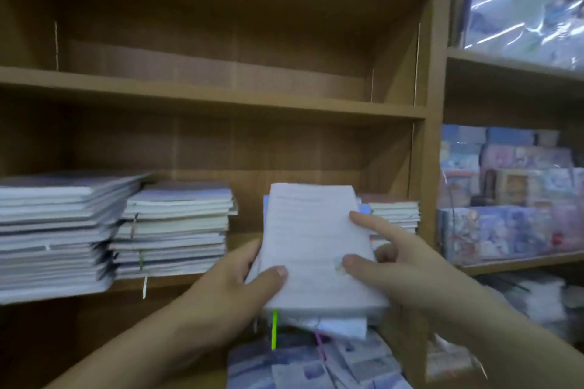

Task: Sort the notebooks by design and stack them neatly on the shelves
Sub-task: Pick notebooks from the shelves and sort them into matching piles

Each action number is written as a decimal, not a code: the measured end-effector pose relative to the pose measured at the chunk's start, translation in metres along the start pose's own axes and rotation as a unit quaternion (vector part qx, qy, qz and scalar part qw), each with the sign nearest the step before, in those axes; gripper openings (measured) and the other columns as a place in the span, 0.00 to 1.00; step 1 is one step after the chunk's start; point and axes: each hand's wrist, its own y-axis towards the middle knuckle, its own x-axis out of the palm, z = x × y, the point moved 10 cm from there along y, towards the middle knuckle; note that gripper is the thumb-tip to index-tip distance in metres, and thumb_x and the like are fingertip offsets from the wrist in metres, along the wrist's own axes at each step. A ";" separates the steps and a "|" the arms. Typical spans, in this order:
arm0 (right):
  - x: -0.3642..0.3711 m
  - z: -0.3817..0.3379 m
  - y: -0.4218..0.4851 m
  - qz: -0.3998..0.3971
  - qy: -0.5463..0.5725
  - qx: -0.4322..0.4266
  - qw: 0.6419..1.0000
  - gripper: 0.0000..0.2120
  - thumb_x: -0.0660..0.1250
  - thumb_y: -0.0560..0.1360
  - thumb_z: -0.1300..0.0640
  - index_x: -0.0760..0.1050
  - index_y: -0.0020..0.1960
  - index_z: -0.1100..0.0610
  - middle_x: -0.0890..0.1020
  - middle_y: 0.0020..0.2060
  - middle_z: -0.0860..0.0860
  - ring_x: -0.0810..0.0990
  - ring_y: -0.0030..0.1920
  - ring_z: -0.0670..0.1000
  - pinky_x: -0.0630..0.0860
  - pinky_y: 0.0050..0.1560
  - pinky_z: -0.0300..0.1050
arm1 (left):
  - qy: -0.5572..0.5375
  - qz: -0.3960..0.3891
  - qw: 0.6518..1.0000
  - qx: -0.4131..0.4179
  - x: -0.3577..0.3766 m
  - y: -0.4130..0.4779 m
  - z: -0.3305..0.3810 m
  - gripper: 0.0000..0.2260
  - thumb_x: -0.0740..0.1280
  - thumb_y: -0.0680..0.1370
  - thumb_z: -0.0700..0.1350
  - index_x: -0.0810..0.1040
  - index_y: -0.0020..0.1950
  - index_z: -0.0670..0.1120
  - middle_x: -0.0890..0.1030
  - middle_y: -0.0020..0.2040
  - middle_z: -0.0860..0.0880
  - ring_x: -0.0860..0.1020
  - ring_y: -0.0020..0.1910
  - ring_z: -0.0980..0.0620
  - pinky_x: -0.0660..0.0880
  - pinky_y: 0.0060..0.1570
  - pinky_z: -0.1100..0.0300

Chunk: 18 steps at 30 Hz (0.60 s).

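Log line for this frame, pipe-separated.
step: shelving | left hand: grips notebook bundle, left edge | right hand: holds right edge | position: before shelf gap between middle stack and right stack | placed: not yet

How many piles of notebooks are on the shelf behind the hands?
3: a big pile far left, a smaller pile beside it, and a right pile partly behind the held notebooks. More may be hidden behind them.

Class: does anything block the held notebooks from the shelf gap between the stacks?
Nothing visible does. The held notebooks sit before the gap between the middle stack and right stack, hiding part of it.
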 end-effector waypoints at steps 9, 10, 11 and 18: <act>-0.116 -0.006 0.108 0.163 -0.006 0.028 0.986 0.20 0.72 0.78 0.56 0.76 0.68 0.54 0.77 0.62 0.53 0.80 0.50 0.52 0.76 0.28 0.36 | -0.046 0.042 0.994 -0.089 0.052 0.174 0.011 0.10 0.65 0.83 0.45 0.80 0.56 0.39 0.84 0.42 0.48 0.81 0.29 0.61 0.74 0.28 0.67; -0.128 -0.003 0.119 0.163 0.013 0.031 0.986 0.22 0.74 0.76 0.58 0.76 0.68 0.55 0.78 0.60 0.54 0.80 0.51 0.54 0.77 0.31 0.38 | -0.044 0.047 0.993 -0.100 0.059 0.192 0.008 0.10 0.66 0.83 0.46 0.80 0.54 0.40 0.83 0.38 0.49 0.79 0.27 0.59 0.73 0.27 0.66; -0.138 -0.001 0.130 0.161 0.024 0.033 0.986 0.23 0.76 0.74 0.59 0.76 0.67 0.56 0.79 0.59 0.55 0.81 0.52 0.55 0.78 0.35 0.41 | -0.045 0.052 0.992 -0.110 0.065 0.209 0.005 0.10 0.66 0.83 0.47 0.79 0.53 0.40 0.82 0.36 0.48 0.79 0.27 0.56 0.73 0.28 0.64; -0.188 0.014 0.196 0.177 -0.115 -0.012 0.977 0.22 0.74 0.76 0.49 0.77 0.67 0.54 0.79 0.60 0.51 0.80 0.53 0.50 0.77 0.45 0.41 | 0.126 0.100 0.982 -0.098 0.078 0.296 -0.013 0.22 0.66 0.78 0.61 0.78 0.41 0.42 0.80 0.35 0.42 0.80 0.37 0.41 0.77 0.39 0.54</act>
